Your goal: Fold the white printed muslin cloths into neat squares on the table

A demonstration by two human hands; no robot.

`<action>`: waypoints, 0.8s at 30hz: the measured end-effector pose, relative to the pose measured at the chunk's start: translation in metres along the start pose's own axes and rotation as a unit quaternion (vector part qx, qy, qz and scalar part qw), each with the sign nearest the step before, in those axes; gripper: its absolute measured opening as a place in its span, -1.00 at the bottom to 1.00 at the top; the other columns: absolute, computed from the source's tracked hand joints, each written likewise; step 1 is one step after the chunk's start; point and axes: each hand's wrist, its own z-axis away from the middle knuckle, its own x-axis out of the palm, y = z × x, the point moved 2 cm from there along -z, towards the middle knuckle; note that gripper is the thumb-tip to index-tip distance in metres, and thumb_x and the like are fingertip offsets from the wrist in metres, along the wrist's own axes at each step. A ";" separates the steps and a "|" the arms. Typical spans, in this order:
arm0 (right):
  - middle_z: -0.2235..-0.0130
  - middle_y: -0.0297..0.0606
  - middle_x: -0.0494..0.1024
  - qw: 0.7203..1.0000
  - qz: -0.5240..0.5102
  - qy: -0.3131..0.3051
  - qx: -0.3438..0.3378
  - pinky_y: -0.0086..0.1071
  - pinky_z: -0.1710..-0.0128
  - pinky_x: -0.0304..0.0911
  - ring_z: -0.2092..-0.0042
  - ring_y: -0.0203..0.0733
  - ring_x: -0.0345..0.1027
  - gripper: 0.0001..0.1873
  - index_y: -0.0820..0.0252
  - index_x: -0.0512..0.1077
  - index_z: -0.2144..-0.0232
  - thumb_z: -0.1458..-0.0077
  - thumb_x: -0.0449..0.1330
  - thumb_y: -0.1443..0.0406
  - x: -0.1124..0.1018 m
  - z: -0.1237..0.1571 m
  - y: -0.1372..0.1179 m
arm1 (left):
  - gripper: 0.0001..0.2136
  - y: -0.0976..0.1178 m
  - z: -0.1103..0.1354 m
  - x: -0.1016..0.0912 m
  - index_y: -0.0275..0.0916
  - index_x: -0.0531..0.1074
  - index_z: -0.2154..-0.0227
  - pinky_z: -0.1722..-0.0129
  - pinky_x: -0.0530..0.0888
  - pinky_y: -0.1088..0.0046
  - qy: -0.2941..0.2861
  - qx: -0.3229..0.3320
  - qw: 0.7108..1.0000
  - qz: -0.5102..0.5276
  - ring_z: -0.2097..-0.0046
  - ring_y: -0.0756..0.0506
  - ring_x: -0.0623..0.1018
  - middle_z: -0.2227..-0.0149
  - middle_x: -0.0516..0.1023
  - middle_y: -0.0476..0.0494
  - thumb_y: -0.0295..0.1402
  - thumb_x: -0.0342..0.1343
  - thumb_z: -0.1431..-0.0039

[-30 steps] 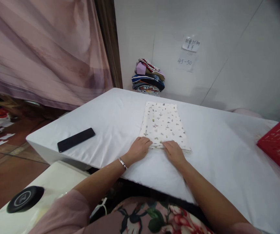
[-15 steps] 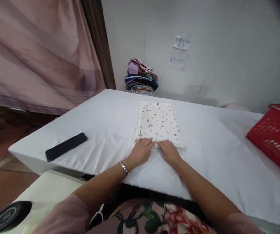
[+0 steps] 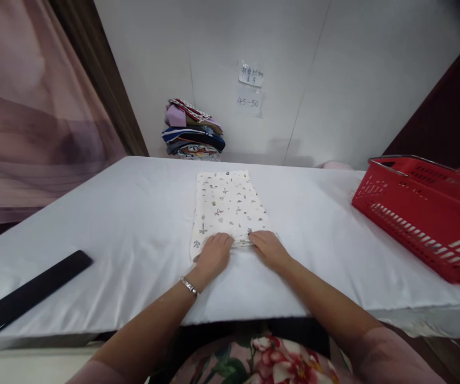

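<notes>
A folded white cloth with small printed figures lies flat in the middle of the white table. My left hand, with a bracelet on the wrist, rests on the cloth's near left corner, fingers curled over the edge. My right hand sits beside it on the near right edge, fingers bent and pinching the hem. Both hands lie close together at the cloth's near end.
A red plastic basket stands at the table's right end. A black phone lies near the left front edge. A stack of folded clothes sits behind the table against the wall with paper notes. A pink curtain hangs at left.
The view has swung to the right, bringing the whole red basket into sight. Both hands have stayed at the cloth's near edge, moving slightly closer together.
</notes>
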 end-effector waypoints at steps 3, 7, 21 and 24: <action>0.00 -0.11 0.41 0.998 -0.007 0.032 0.057 -0.13 -0.04 0.12 -0.03 -0.08 0.23 -0.66 0.18 0.34 0.02 -0.15 0.03 0.31 -0.022 0.028 0.027 | -0.69 0.000 0.001 0.000 -0.27 0.37 0.20 0.15 0.28 0.28 0.001 -0.005 1.000 0.012 0.13 -0.16 0.34 0.19 0.40 -0.18 -0.63 -0.09 0.01; 0.07 -0.15 0.47 0.957 -0.084 0.107 0.256 -0.18 0.03 0.21 0.03 -0.07 0.31 -0.67 0.15 0.43 0.13 -0.10 0.05 0.17 -0.050 0.060 0.059 | -0.68 0.000 0.000 0.000 -0.27 0.37 0.21 0.14 0.28 0.27 -0.004 -0.010 1.000 0.029 0.12 -0.16 0.33 0.18 0.40 -0.19 -0.63 -0.07 0.05; 0.52 -0.31 0.44 0.829 -0.247 -0.046 0.499 -0.51 0.61 0.08 0.59 -0.39 0.21 -0.58 0.22 0.29 0.57 -0.08 0.02 0.01 -0.042 0.021 0.058 | -0.67 -0.002 0.002 0.001 -0.25 0.37 0.19 0.12 0.30 0.26 0.018 -0.011 0.999 0.038 0.10 -0.17 0.35 0.18 0.42 -0.19 -0.63 -0.08 0.03; 0.61 -0.35 0.38 0.834 -0.231 -0.060 0.497 -0.49 0.60 0.05 0.62 -0.39 0.17 -0.57 0.21 0.26 0.61 -0.05 0.06 -0.01 -0.043 0.015 0.060 | -0.68 -0.003 0.002 0.003 -0.26 0.37 0.19 0.11 0.30 0.27 0.021 -0.008 0.999 0.039 0.10 -0.16 0.35 0.18 0.42 -0.19 -0.62 -0.07 0.02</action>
